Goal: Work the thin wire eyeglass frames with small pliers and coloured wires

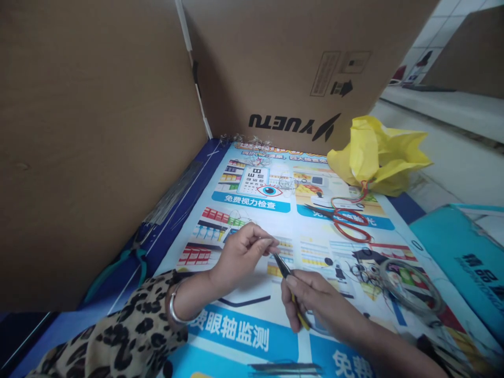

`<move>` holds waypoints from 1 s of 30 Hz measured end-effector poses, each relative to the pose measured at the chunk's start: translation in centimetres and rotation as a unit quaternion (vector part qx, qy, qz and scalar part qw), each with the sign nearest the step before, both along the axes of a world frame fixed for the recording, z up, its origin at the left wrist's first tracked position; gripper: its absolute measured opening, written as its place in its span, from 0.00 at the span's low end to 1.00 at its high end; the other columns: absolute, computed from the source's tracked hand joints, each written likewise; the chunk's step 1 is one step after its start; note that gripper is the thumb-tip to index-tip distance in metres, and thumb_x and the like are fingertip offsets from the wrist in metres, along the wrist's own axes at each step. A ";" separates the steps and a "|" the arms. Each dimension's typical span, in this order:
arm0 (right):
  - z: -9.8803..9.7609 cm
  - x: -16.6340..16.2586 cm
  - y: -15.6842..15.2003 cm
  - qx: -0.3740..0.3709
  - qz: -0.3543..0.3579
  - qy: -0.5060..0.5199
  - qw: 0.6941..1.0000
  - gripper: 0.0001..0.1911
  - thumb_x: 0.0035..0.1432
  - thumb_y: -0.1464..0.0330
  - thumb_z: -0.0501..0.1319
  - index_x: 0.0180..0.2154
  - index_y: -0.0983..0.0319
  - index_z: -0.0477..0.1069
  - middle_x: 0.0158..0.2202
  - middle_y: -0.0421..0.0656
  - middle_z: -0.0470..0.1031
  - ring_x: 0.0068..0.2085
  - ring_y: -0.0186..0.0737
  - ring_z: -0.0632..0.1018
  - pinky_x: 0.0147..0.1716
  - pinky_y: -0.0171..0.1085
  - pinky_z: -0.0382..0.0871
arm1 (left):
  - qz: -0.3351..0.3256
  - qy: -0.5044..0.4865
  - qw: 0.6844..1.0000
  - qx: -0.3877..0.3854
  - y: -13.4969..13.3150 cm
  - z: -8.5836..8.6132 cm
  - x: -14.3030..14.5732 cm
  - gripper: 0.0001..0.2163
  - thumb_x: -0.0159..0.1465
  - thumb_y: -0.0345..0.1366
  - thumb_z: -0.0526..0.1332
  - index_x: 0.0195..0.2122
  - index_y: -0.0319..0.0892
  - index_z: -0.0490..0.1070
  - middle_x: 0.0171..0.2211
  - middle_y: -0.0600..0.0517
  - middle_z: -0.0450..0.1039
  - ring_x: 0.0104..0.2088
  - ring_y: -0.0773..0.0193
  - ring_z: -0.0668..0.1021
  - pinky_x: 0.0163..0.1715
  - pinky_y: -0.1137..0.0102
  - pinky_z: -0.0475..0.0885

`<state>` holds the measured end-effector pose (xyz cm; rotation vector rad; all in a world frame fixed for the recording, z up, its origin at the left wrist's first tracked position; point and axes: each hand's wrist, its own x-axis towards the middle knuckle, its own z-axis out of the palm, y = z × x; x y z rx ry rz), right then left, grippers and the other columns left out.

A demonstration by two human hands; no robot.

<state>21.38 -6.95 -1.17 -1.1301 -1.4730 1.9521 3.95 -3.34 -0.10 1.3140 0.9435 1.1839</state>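
Observation:
My left hand (244, 254) is closed in a pinch over the middle of the poster. A fine wire (232, 224) seems to come from its fingers and curve away behind them; most of it is hidden. My right hand (317, 296) grips needle-nose pliers (282, 265) with yellow handles. The tips of the pliers meet the fingertips of my left hand, and I cannot make out what lies between the jaws. Thin wire pieces (285, 367) lie in a bundle at the near edge.
Red-handled scissors (350, 226) lie beyond my right hand, near a yellow bag (374, 152). A wire coil (411, 286) rests at right by a teal box (464, 262). Teal-handled pliers (136, 253) are at left. Cardboard panels (275, 63) stand behind and left of the poster (260, 220).

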 end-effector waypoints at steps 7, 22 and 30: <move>-0.5 -0.3 0.0 -0.029 -0.040 0.041 0.998 0.22 0.58 0.52 0.51 0.27 0.64 0.64 0.15 0.38 0.68 0.16 0.30 0.70 0.16 0.29 0.51 | 0.018 0.116 0.990 0.076 -0.4 0.2 -0.1 0.06 0.61 0.33 0.57 0.34 0.38 0.71 0.29 0.50 0.75 0.29 0.69 0.77 0.32 0.72 0.73; -0.6 -0.6 0.0 -0.006 -0.054 0.006 0.999 0.22 0.58 0.52 0.50 0.27 0.64 0.63 0.14 0.37 0.67 0.15 0.29 0.68 0.15 0.29 0.53 | 0.037 0.169 0.980 0.097 -0.4 -0.1 -0.2 0.06 0.60 0.32 0.57 0.34 0.38 0.72 0.28 0.50 0.75 0.28 0.68 0.77 0.29 0.73 0.72; -0.6 -1.0 -0.2 -0.004 -0.066 -0.023 0.998 0.21 0.59 0.52 0.48 0.26 0.63 0.62 0.13 0.35 0.65 0.14 0.29 0.67 0.14 0.29 0.54 | 0.049 0.195 0.970 0.134 -0.4 -0.9 -0.3 0.05 0.59 0.31 0.57 0.34 0.40 0.72 0.30 0.50 0.76 0.31 0.66 0.78 0.32 0.72 0.75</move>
